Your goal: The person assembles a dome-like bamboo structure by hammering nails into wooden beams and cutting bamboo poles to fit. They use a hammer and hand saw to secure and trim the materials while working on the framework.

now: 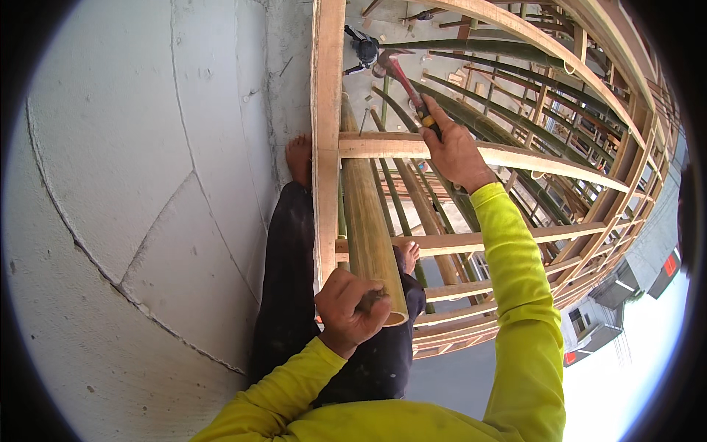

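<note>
In my right hand [455,151] is a claw hammer [401,79] with a red shaft and a dark and yellow grip. Its head points away from me, above a wooden crosspiece [508,156]. A nail [363,121] sticks up from that crosspiece, close to where it meets a long upright timber [326,140]. My left hand [350,306] is closed beside the cut, hollow end of a thick bamboo pole [372,243]. Something dark shows between its fingers, too small to name. The pole passes between my legs and under the crosspiece.
A cracked grey concrete wall [140,184] fills the left side. My bare left foot [298,158] and right foot [410,255] are on the frame. Through the lattice, bamboo poles [508,48] reach down to a floor far below, where a person [364,50] stands. Buildings [593,324] lie outside.
</note>
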Demonstrator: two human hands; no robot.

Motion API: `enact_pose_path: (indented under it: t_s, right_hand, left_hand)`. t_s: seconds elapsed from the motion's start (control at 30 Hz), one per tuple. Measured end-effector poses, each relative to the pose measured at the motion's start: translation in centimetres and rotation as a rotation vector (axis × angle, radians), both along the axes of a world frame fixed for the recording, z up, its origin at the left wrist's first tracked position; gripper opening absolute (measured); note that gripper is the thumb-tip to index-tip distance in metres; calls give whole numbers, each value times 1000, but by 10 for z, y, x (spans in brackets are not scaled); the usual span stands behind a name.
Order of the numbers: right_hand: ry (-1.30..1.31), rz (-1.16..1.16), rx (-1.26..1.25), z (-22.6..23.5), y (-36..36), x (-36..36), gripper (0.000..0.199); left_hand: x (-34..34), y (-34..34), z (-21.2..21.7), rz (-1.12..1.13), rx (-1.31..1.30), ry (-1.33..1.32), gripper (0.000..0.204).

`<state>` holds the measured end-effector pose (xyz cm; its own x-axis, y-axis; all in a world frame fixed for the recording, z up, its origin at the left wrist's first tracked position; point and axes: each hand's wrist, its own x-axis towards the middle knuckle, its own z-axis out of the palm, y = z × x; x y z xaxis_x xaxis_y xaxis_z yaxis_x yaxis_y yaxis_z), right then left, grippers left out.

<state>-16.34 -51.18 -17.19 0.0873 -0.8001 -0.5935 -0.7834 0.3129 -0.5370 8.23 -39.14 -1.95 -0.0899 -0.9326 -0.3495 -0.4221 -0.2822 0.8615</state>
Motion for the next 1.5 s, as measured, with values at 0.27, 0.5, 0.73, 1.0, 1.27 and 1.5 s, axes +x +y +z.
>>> enact_pose_path:
  t_s: [0.27,0.5,0.73,1.0,1.27,1.5]
  right_hand:
    - [48,152,-35,-33,35,0,61]
    - [-279,-581,-235,36,-66,25,58]
    - [32,79,363,-11,3,3,57]
    - [-306,-840,-330,-6,-27,50,61]
    - [-152,-501,-122,40,-66,21,54]
    - [9,68,245,-27,51,16,57]
  left_hand:
    - [4,-2,-2,-42,-116,-3,13]
    - [5,-1,-2,-29,-88,-15,14]
    - [7,-1,2,-30,-114,-12,21]
    - [6,-1,-3,-51,-151,-9,17]
    - [1,-4,1,-1,-119,-11,24]
    - [10,-5,4,-42,-118,1,21]
